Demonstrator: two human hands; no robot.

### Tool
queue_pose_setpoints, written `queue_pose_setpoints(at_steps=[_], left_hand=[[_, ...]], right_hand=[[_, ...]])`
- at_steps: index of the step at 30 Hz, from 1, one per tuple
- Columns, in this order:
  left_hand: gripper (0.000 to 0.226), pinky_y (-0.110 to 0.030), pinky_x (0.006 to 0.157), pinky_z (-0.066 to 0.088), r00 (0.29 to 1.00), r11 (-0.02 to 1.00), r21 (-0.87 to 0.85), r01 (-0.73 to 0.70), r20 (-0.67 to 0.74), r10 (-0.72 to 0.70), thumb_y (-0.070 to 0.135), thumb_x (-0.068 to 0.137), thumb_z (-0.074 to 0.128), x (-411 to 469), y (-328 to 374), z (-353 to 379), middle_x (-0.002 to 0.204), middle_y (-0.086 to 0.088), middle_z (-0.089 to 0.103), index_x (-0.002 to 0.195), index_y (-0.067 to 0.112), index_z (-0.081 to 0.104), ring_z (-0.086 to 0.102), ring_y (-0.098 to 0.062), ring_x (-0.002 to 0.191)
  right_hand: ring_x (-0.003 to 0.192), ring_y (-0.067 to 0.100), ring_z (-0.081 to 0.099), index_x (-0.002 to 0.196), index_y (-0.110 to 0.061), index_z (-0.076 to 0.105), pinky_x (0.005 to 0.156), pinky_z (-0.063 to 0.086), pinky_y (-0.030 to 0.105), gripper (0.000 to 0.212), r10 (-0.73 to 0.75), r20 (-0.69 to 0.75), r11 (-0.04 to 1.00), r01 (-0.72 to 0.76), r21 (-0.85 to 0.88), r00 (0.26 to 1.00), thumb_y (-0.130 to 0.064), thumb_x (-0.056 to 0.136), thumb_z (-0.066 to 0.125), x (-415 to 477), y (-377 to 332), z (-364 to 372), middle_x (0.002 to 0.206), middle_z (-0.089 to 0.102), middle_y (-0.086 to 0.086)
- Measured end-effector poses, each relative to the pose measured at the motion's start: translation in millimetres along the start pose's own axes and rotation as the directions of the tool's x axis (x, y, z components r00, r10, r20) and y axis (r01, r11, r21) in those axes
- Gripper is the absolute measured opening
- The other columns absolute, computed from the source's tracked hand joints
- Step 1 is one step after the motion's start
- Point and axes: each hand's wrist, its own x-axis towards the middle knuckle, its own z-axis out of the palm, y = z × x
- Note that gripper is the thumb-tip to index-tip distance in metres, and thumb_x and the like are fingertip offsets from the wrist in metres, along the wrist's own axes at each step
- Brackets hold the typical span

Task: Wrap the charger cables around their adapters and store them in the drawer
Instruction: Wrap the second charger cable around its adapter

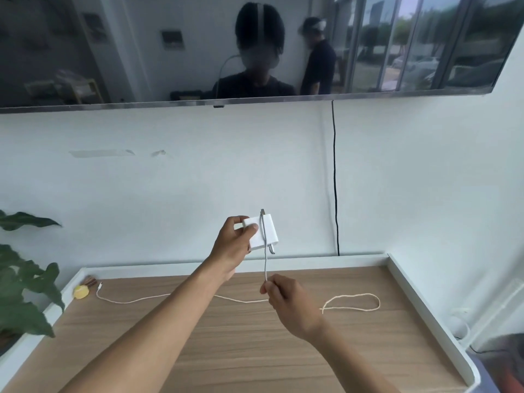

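Pinching the limp white cable in my right hand, just below the adapter clamped by my left hand. Cable looks soft and floppy, trailing across the tabletop; I'd keep gripping close to the light, rigid block.

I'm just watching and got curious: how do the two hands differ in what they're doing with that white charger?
The left hand is raised higher, its grip closed on the white adapter; the right hand sits lower, nearer the wooden tabletop, pinching the white cable. The left grips a boxy block with thumb and fingers; the right pinches a thin cord at its fingertips. Both are bare and hold parts of one charger.
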Motion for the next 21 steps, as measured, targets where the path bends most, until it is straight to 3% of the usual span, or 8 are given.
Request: queue_pose_setpoints(at_steps=[6, 12, 16, 18, 21], left_hand=[[0.012, -0.034, 0.073, 0.040, 0.989, 0.997, -0.052, 0.052, 0.144, -0.044, 0.019, 0.094, 0.059, -8.0, -6.7, -4.9, 0.087, -0.005, 0.054, 0.105, 0.024, 0.057, 0.047, -0.023, 0.081], [0.013, -0.032, 0.070, 0.038, 0.950, 0.996, 0.015, 0.084, 0.301, -0.084, 0.028, 0.088, 0.061, -21.5, -11.6, -5.8, 0.087, -0.004, 0.056, 0.100, 0.027, 0.057, 0.050, -0.020, 0.079], [0.014, -0.033, 0.069, 0.039, 0.967, 0.991, -0.053, 0.125, 0.231, -0.110, 0.029, 0.097, 0.055, -26.2, -12.9, -6.6, 0.095, -0.005, 0.058, 0.105, 0.018, 0.054, 0.054, -0.023, 0.081], [0.025, -0.031, 0.062, 0.040, 0.973, 0.982, -0.123, 0.142, 0.202, -0.115, 0.030, 0.095, 0.057, -27.6, -10.3, -6.0, 0.091, -0.006, 0.059, 0.111, 0.011, 0.052, 0.056, -0.023, 0.076], [0.026, -0.028, 0.054, 0.039, 0.976, 0.986, -0.098, 0.134, 0.184, -0.114, 0.027, 0.093, 0.061, -28.8, -8.1, -7.1, 0.082, -0.003, 0.060, 0.110, 0.010, 0.053, 0.057, -0.017, 0.065]], right_hand=[[0.049, 0.010, 0.032, 0.074, -0.029, 0.056, 0.052, 0.031, 0.026, 0.028, 0.012, -0.057, 0.994, -0.006, 0.112, 0.998, -0.020, 0.097, 0.043, 4.4, 37.2, 12.4, 0.049, 0.040, -0.008], [0.051, 0.014, 0.034, 0.078, -0.024, 0.056, 0.051, 0.031, 0.027, 0.025, -0.040, -0.157, 0.997, 0.050, 0.062, 0.987, -0.021, 0.099, 0.042, 13.3, 48.8, 6.3, 0.053, 0.040, -0.008], [0.048, 0.015, 0.032, 0.081, -0.026, 0.055, 0.049, 0.028, 0.027, 0.023, -0.143, -0.150, 0.989, 0.146, 0.007, 0.978, -0.026, 0.099, 0.041, 10.6, 47.7, 6.4, 0.053, 0.041, 0.000], [0.048, 0.014, 0.034, 0.081, -0.028, 0.053, 0.049, 0.030, 0.027, 0.022, -0.170, -0.139, 0.985, 0.171, -0.002, 0.976, -0.026, 0.099, 0.040, 6.7, 48.6, 10.9, 0.054, 0.042, 0.002], [0.049, 0.014, 0.034, 0.082, -0.026, 0.052, 0.050, 0.031, 0.028, 0.022, -0.147, -0.141, 0.988, 0.153, 0.034, 0.979, -0.027, 0.100, 0.039, 4.2, 53.1, 13.2, 0.055, 0.041, 0.001]])
